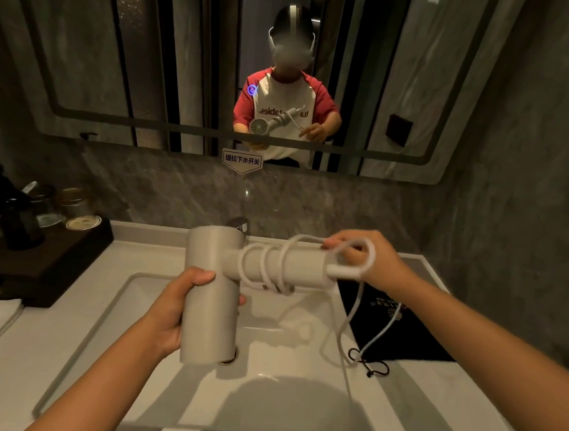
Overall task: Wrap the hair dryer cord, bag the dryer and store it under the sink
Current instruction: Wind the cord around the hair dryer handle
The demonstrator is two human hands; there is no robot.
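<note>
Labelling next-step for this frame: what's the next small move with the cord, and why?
Probably another turn: the right hand carries the cord round the handle once more. Only a few loops sit on the hair dryer, which the left hand steadies, and slack hangs toward the black bag.

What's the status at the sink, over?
Left hand grips dryer barrel. Right hand loops cord round handle; tail hangs loose. Black bag beside basin.
</note>
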